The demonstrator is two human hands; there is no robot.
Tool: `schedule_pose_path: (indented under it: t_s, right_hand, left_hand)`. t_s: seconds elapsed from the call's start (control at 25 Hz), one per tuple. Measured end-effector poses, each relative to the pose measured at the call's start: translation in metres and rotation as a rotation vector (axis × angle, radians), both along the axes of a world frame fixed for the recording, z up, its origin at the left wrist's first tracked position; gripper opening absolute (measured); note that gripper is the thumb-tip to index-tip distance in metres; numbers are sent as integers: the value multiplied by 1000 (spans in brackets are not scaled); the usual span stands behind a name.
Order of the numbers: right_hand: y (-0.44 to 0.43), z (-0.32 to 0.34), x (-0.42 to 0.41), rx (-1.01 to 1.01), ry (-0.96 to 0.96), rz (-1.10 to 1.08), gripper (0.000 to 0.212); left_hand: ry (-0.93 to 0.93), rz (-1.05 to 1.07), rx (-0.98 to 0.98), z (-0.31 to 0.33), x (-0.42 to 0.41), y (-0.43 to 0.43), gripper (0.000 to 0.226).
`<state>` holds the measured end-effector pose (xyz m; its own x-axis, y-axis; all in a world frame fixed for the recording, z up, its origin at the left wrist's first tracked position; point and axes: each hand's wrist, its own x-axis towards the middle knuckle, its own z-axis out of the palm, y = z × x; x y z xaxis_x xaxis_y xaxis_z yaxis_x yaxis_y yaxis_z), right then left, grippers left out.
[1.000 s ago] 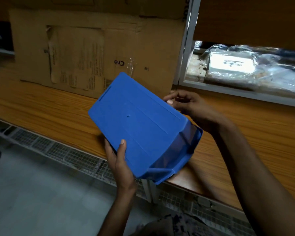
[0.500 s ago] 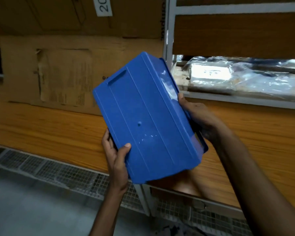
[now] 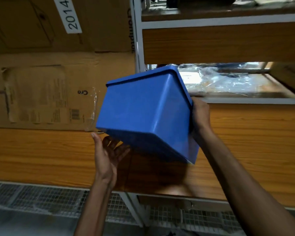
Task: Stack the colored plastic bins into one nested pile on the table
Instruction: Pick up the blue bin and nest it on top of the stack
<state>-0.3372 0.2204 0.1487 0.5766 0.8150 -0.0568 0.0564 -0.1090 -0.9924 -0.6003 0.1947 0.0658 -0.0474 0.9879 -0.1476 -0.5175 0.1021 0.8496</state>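
I've got the rigid blue plastic bin tipped in mid-air above the wood-grain table, rim uppermost and smooth walls toward me. The right hand has its fingers curled round the lipped rim on the right side, while the left hand lies spread, palm up, under the low left edge (touching or just shy, I can't tell). It looks light, stiff and a bit slick on those flat walls, so I judge the rim lip the safest hold, with a palm supporting the base.
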Motion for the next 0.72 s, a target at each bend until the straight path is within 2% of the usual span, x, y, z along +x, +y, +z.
schedule_pose_path:
  t_s: [0.04,0.08,0.16,0.2,0.24,0.28,0.32,0.4,0.44,0.56,0.64,0.72]
  right_hand:
    - [4,-5,8,-38,8,16,29]
    - [12,-15,19,-80,48,47,34]
    - [6,-3,17,-163,252,94,63]
    - [-1,0,19,-147,266,150,52]
    - [-10,7,19,-159,271,204,30]
    - [-15,8,21,-161,318,252,27]
    - [-16,10,22,-210,305,267,29]
    - [-18,13,18,-259,258,254,19]
    - [-15,10,18,-250,296,246,17]
    - [-17,2,24,-231,242,235,28]
    - [-19,0,30,-229,175,261,50]
    - [-14,-5,34,-225,172,243,56]
  left_hand:
    - [-19,-15,22,-2,4,1,67]
    - [-32,-31,40,-3,9,0,62]
    - [-54,-58,67,-6,18,-3,50]
    - [-64,-67,73,-7,21,-4,44]
    - [-76,-70,73,-8,22,-5,41]
    - [-94,-66,69,-8,22,-5,40]
    - [-99,-60,67,-8,21,-5,42]
    - [-72,-52,66,-7,19,-5,46]
    - [-52,-42,60,-8,17,-4,46]
    - [16,-50,24,-7,10,-6,39]
    - [51,-81,-13,-9,6,-5,37]
    - [81,-89,-64,-9,6,-6,36]
